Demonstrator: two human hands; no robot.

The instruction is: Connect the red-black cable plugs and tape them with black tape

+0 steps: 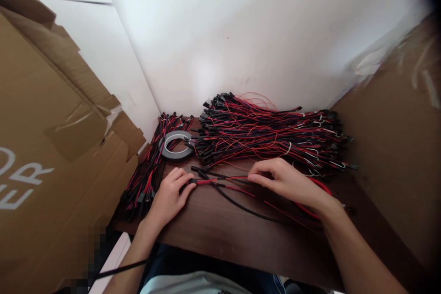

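Cable (pixel 208 181) being held lengthwise.
Left hand (pixel 172 190) is pinching the black connector (pixel 193 181), right hand (pixel 284 181) the wires (pixel 238 178); light, even tension is probably keeping them straight.

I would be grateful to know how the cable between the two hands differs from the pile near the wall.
The held cable is slim, while the large pile is a bulky heap. The left hand and right hand pinch the held cable, while the large pile lies beyond them. Both things show red and black.
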